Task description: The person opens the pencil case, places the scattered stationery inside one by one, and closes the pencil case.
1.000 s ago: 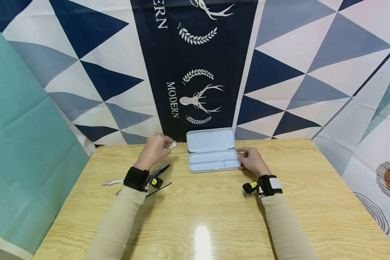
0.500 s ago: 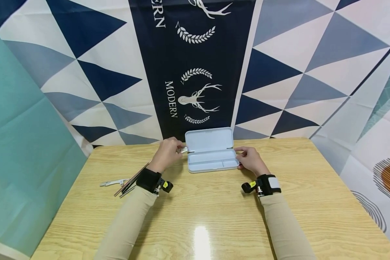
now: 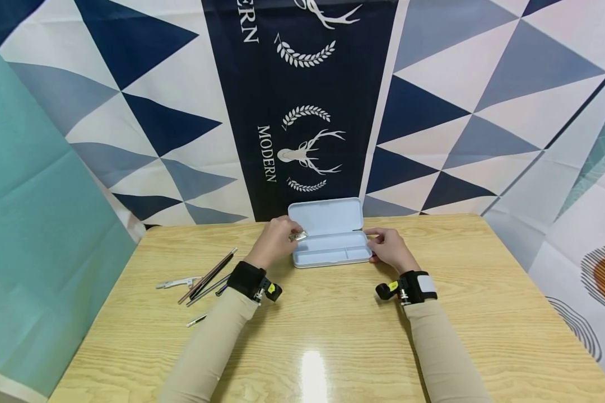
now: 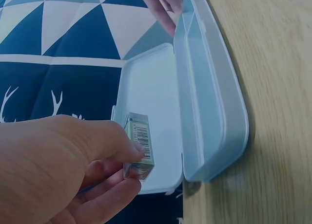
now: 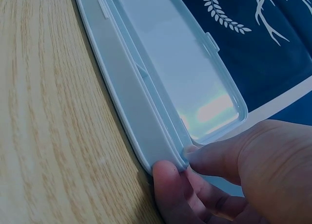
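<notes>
A pale blue pencil case (image 3: 325, 218) stands with its lid raised near the back of the table. Its tray has a long divider and a short cross divider. My left hand (image 3: 274, 242) pinches a small wrapped eraser (image 4: 141, 143) with a barcode between thumb and fingers. In the head view the eraser is over the left end of the case; the left wrist view puts it in front of the lid, above the tray. My right hand (image 3: 390, 249) grips the case's right end, thumb (image 5: 209, 158) at the inner rim and fingers outside.
Left on the table lie a white compass (image 3: 173, 283), several pencils (image 3: 212, 275), a blue pen partly hidden behind the left wrist, and a thin white-and-dark stick (image 3: 196, 321) beside the left sleeve. A patterned cloth (image 3: 302, 84) hangs behind the table.
My left hand has carried the eraser rightward to the left end of the pencil case, uncovering the pencils on the table. The right hand stays on the case.
</notes>
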